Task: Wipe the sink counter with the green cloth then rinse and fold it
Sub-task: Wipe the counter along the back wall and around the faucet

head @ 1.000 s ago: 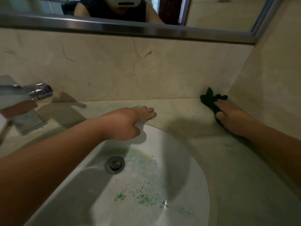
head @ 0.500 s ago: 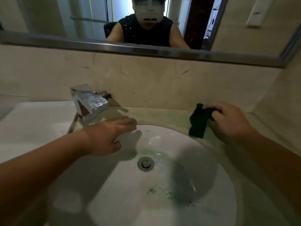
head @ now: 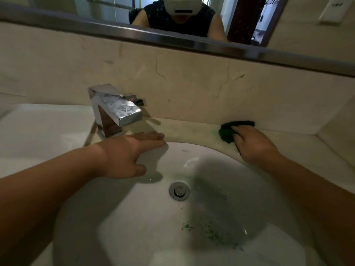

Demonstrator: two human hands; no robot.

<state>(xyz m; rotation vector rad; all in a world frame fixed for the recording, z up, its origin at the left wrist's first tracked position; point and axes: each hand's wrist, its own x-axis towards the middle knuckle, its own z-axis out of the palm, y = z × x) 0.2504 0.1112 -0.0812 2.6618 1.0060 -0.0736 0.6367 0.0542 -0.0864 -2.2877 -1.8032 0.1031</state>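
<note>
My left hand [head: 126, 156] lies flat and open, palm down, fingers together and stretched out along the back rim of the sink [head: 192, 148], just in front of the tap [head: 113, 110]. It holds nothing; the thumb hangs over the inside of the bowl. My right hand [head: 253, 144] is pressed down on the green cloth [head: 232, 129], fingers curled over its near edge so that it is pinned against the counter [head: 184, 129] rather than lifted. The cloth sits bunched at the back of the counter, right of the sink, just beside the wall.

I can read no brand or writing anywhere; the tap is plain chrome, square-edged, with a small lever behind it that shows a touch of red.

The counter is pale stone with a faint green smear just left of the cloth. The sink is white and oval, with a metal drain [head: 179, 191] in the middle and green specks [head: 209, 233] scattered on its near slope. Behind runs a cream marble splashback with thin cracks, then a mirror [head: 192, 20] in a metal frame that reflects me in a dark sleeveless top, and a wall plate at the far right.
</note>
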